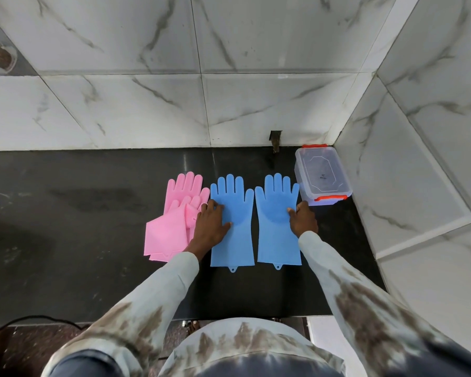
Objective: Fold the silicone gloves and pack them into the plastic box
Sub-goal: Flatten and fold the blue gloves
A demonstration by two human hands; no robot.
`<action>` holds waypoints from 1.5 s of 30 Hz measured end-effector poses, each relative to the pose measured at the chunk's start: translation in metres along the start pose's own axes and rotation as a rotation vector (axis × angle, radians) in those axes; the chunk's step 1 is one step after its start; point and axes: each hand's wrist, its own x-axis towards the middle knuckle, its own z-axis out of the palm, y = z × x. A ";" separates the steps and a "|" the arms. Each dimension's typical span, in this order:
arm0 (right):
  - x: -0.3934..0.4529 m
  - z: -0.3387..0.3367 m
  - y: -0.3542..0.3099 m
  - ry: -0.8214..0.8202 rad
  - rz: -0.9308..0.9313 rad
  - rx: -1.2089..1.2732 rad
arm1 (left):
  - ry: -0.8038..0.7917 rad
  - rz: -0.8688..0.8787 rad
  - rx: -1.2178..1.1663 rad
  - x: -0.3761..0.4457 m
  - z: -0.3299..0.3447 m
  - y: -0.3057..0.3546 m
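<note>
left hand point(211, 221) flat on blue glove point(233, 235) | right hand point(303, 217) on second blue glove point(276, 227)

Both arms reach forward from the near edge, in pale long sleeves mottled with brown. The left hand point(211, 223) lies flat, palm down, fingers spread and pointing to the far right, thumb stretched out to the right. The right hand point(303, 218) sits to its right, knuckles up, fingers curled down to the left. The hands are apart.
</note>
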 end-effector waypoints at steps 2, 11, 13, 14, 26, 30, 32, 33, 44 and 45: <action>-0.001 0.000 0.002 -0.013 -0.003 0.015 | 0.004 -0.002 -0.002 -0.001 0.000 0.000; -0.008 -0.006 0.003 -0.073 -0.032 0.058 | -0.005 -0.006 -0.030 -0.004 0.005 0.001; -0.008 -0.007 0.003 -0.073 -0.038 0.052 | -0.007 -0.001 -0.028 -0.004 0.005 0.000; -0.009 -0.006 0.003 -0.076 -0.041 0.054 | -0.006 0.000 -0.034 -0.004 0.005 -0.001; -0.005 -0.004 0.002 0.011 0.088 0.117 | 0.113 -0.125 -0.508 0.000 -0.006 -0.012; 0.000 -0.008 0.001 -0.062 0.119 0.226 | 0.138 -0.174 -0.625 0.006 -0.013 -0.017; -0.001 -0.008 -0.001 -0.101 0.118 0.278 | 0.117 -0.175 -0.622 0.007 -0.015 -0.021; -0.003 -0.007 -0.002 -0.119 0.116 0.314 | 0.109 -0.175 -0.619 0.008 -0.014 -0.022; -0.038 0.041 -0.078 -0.217 -0.220 0.266 | 0.120 -0.198 -0.693 0.012 -0.018 -0.025; -0.044 0.051 -0.088 -0.242 -0.247 0.233 | 0.122 -0.208 -0.717 0.013 -0.018 -0.026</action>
